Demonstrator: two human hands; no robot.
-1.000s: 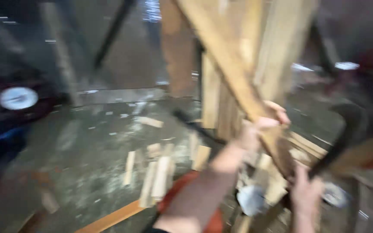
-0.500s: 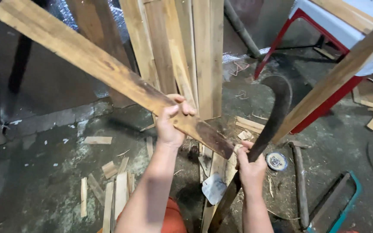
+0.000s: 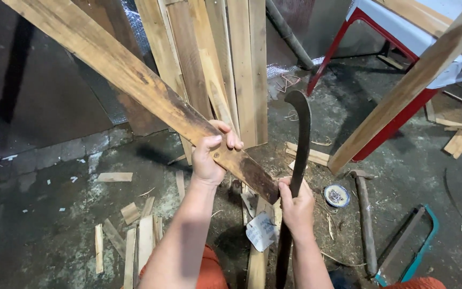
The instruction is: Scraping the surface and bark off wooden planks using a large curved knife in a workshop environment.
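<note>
The long weathered wooden plank slants from 10 o'clock down to centre. Left hand is clamped around its lower end. Right hand is clenched on the dark curved-blade machete, upright at 3 o'clock of the plank. Good practice: keep the left fingers clear of the blade.

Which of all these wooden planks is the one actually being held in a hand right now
The long stained plank slanting from upper left down to centre, gripped by the left hand. The other planks lean upright against the wall behind it.
</note>
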